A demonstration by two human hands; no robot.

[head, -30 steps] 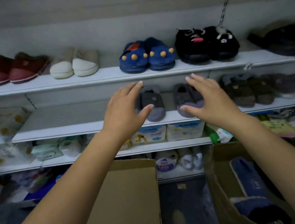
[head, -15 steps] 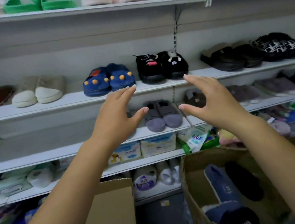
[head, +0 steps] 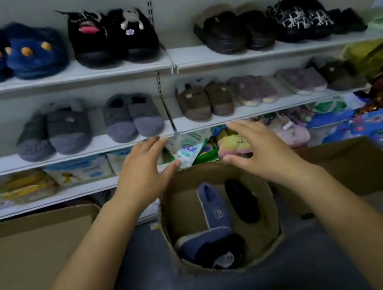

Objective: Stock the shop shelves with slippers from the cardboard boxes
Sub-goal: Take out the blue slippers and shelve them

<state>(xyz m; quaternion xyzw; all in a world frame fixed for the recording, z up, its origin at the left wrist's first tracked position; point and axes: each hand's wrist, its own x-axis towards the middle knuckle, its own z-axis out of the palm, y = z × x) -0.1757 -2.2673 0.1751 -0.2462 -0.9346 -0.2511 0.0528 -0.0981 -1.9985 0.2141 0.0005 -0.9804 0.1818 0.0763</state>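
Figure: hands above the open cardboard box point(head: 183, 214). We see the left hand point(head: 143, 168) and the right hand point(head: 257, 150) over the box's far rim, palms facing each other, fingers spread wide, holding nothing. Inside the box a blue slipper point(head: 213, 205) and a black slipper point(head: 242, 201) lie side by side. Above and behind the box, grey slippers point(head: 132, 117) stand on a white shelf point(head: 63, 154).

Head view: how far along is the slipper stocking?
Done: the upper shelf and middle shelf carry rows of shelved slippers. In hand: nothing; left hand and right hand hover open above the cardboard box. Left: blue slippers and black slippers lie in that box.
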